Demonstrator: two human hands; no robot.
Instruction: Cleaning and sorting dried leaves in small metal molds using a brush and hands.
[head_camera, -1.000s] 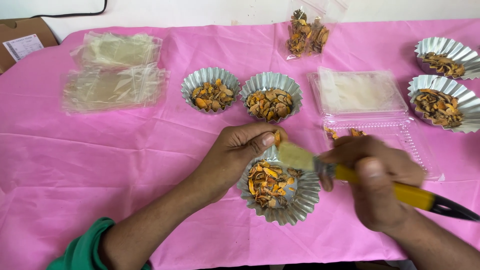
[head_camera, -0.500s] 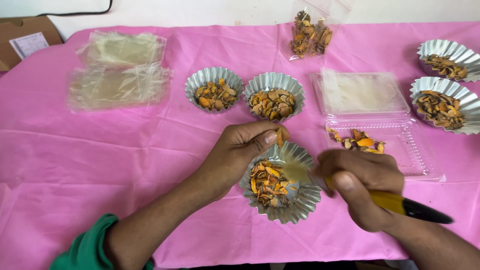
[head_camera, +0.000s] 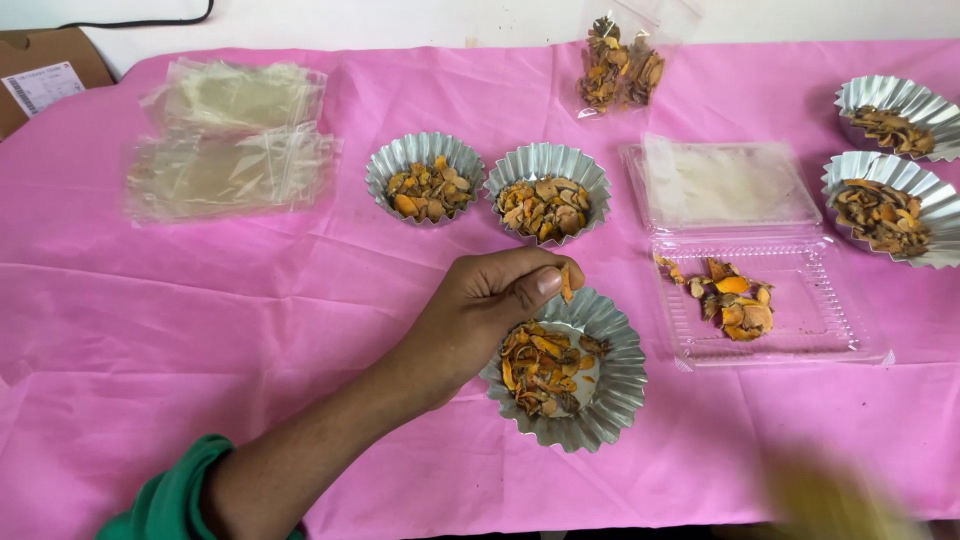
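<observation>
Dried orange slice (head_camera: 566, 282) is pinched upright between thumb and fingertips of the left hand (head_camera: 490, 305), at the twelve o'clock rim of the fluted foil cup (head_camera: 612, 400). Right hand is a blur at five o'clock; its grip cannot be told.

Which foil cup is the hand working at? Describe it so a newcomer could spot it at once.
On the pink cloth, look nearest the front edge, below the pair of foil cups at centre. The cup sits alone there, left hand pinching an orange chip over its rim.
</observation>
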